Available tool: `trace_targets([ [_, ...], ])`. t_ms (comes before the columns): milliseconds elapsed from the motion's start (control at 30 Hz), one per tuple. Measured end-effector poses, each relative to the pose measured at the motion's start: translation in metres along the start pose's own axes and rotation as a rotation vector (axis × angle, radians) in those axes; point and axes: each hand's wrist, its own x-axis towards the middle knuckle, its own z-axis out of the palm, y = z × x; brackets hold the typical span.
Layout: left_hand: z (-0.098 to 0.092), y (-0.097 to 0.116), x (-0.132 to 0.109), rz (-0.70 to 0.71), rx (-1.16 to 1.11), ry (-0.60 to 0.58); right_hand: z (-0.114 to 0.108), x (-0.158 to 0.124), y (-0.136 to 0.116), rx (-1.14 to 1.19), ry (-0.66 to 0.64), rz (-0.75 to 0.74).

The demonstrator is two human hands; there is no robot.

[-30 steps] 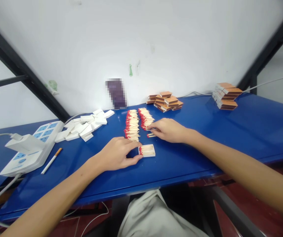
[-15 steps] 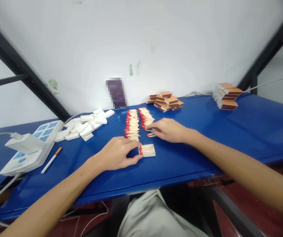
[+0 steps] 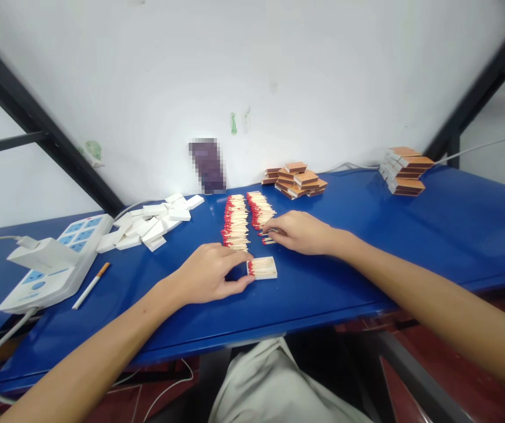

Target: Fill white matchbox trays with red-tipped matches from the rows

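My left hand [image 3: 217, 273] grips the left end of a small white matchbox tray [image 3: 274, 275] between thumb and fingers. Red-headed matches [image 3: 261, 267] lie side by side in that tray, heads to the left. Beyond it, my right hand [image 3: 296, 231] is closed at the near end of the right-hand row of matches [image 3: 261, 210], pinching a match or matches whose red tip shows by the fingertips. A few loose matches [image 3: 270, 241] lie under these fingers. The left-hand row of matches [image 3: 236, 223] stretches back behind the tray.
White empty trays [image 3: 146, 223] are heaped at left, near a cigarette [image 3: 91, 286] and a power strip [image 3: 84, 252] with a plugged-in adapter. Brown matchbox sleeves [image 3: 300, 180] are piled at the back, with another stack [image 3: 406, 170] farther right. A blurred dark object [image 3: 208, 166] leans on the wall.
My right fingers have shifted slightly at the near end of the right-hand row, and a red match tip now shows beside them. My left hand and the tray have stayed put.
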Motion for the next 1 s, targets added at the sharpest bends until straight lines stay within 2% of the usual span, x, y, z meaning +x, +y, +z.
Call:
trace_targets([
  [300,-0.0014,0.0012,0.0007,-0.004,0.009,0.002,-0.0002,0.0005,0.0,0.0,-0.014,0.047],
  [533,-0.0017,0.0014,0.0007,-0.002,0.008,0.0,0.0009,0.0002,0.0012,-0.008,0.013,0.004],
  [1000,-0.001,0.0007,0.0005,-0.003,0.006,0.013,-0.0008,-0.0004,0.0,-0.016,0.009,0.016],
])
